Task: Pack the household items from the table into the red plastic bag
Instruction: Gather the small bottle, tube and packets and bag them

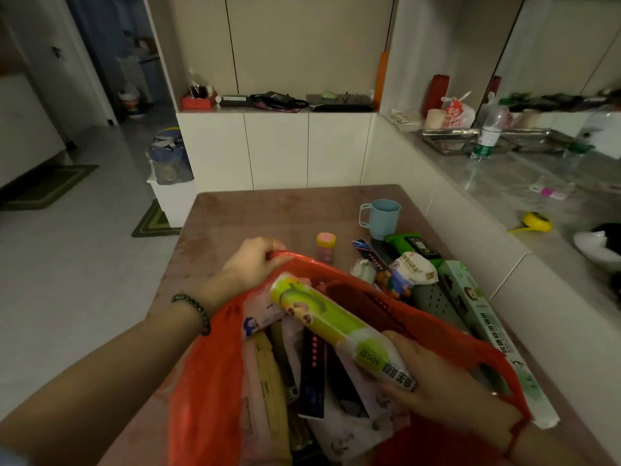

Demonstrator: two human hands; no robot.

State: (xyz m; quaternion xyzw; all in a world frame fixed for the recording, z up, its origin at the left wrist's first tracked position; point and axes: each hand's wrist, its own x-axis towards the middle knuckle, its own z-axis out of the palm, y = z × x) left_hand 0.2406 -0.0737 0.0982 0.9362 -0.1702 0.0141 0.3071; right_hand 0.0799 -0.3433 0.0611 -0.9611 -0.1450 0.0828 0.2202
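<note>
The red plastic bag (pixel 208 375) stands open on the pinkish-brown table (pixel 255 213), holding several packets and boxes. My left hand (pixel 255 260) grips the bag's far rim and holds it open. My right hand (pixel 433 378) is closed on the near end of a green and white roll pack (pixel 322 314), which lies tilted across the bag's mouth. On the table beyond the bag stand a blue cup (pixel 381 218), a small pink and yellow bottle (pixel 325 245), a green wipes pack (pixel 415 245), a white salt bag (pixel 411 272) and a long foil box (pixel 484 324).
A white low wall runs along the table's right side, with a marble counter (pixel 537 183) beyond it carrying a water bottle (pixel 489 134) and steel trays. White cabinets stand behind the table. Grey floor with green mats lies to the left.
</note>
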